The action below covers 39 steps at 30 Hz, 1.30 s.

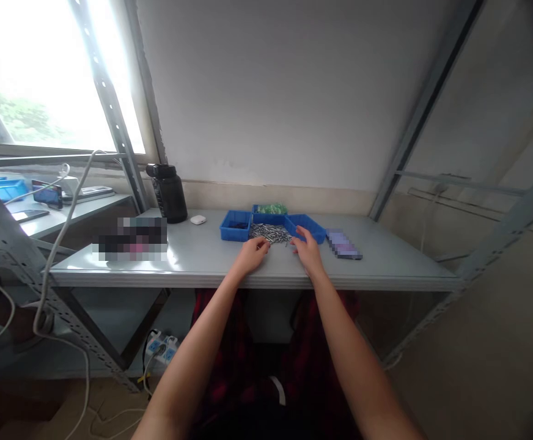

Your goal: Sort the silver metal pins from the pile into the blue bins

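1. Here's the action: a heap of slim, shiny metal fasteners (271,233), screws or rivets by the look of them, lying loose on the grey tabletop (202,260) between and in front of three blue bins.
2. Left hand (252,252) at the near-left edge of the heap, fingers curled, thumb and forefinger close together! Is there a fastener in that pinch? Cannot tell.
3. Right hand (307,249) across from it, in front of the right-hand bin (320,236), thumb and forefinger apart, nothing clearly gripped.
4. Good play here, I'd judge: work from the near fringe, where pieces lie singly, pinch each one by its shank, and keep the wrists low so the heap doesn't scatter toward the table edge.
5. Now the lie of them: long, thin bodies, mostly flat, long axes crossing every which way, some sideways, some slanting toward the wall. Which end is the head? Too small to call.
6. The heap itself stretches wider side to side than front to back, the left-hand bin (235,235) on one flank, the rear bin (269,218) with its green pieces (273,208) behind.
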Each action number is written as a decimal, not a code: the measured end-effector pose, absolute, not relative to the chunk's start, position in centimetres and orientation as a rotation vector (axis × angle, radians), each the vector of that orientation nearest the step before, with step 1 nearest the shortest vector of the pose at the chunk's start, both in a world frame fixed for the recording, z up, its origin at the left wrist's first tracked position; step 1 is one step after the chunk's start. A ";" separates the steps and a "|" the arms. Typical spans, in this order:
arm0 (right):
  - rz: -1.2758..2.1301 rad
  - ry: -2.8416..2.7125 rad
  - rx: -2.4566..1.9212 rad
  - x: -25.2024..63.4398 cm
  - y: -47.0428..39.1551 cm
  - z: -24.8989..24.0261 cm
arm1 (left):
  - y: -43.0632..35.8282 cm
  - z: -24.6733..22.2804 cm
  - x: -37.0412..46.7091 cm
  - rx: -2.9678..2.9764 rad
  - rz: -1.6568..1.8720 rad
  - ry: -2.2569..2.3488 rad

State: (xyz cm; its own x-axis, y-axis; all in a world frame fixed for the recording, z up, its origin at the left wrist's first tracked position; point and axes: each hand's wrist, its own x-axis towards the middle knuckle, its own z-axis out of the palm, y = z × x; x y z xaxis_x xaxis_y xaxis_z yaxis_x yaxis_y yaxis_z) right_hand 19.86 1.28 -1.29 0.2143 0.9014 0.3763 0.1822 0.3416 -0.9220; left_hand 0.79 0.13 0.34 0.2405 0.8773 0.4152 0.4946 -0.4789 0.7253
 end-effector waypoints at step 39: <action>0.638 -1.163 -1.152 19.9 1.4 -1.5 | -0.2 0.6 0.7 2.076 1.136 1.245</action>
State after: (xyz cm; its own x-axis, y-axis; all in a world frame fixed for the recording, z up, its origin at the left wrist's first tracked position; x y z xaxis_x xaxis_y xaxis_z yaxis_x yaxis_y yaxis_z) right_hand 19.90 1.38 -1.46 0.3242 0.8713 0.3685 0.1579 0.3342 -0.9292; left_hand 0.71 -0.21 0.56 0.2482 0.8758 0.4140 0.4924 -0.4821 0.7246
